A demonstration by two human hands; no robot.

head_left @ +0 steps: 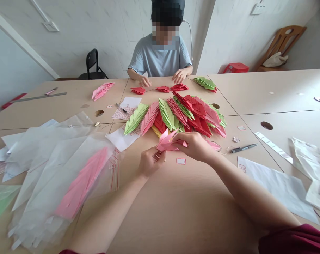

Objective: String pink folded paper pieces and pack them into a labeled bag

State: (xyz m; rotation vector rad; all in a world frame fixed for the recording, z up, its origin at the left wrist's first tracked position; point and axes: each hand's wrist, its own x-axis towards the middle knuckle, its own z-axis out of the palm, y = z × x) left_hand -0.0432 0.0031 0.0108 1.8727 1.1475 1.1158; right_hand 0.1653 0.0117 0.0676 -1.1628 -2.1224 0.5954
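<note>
Between my hands is a pink folded-paper ornament (165, 140), its pointed flaps partly spread. My left hand (150, 162) pinches its lower left end with the fingertips. From the right, my right hand (194, 145) grips its upper flaps and hides part of it. More pink folded paper shows beyond my right hand; whether it belongs to the same piece, I cannot tell. Just behind lies a heap of pleated paper ornaments, among them a light green one (168, 114), a pink one (150, 118) and a red one (197, 106).
Clear plastic sleeves (47, 169) and a flat pink paper stack (83, 183) lie at left. A pen (244, 148) and a white plastic bag (276, 187) lie at right. Opposite sits a person (160, 56), hands near red paper ornaments (162, 89).
</note>
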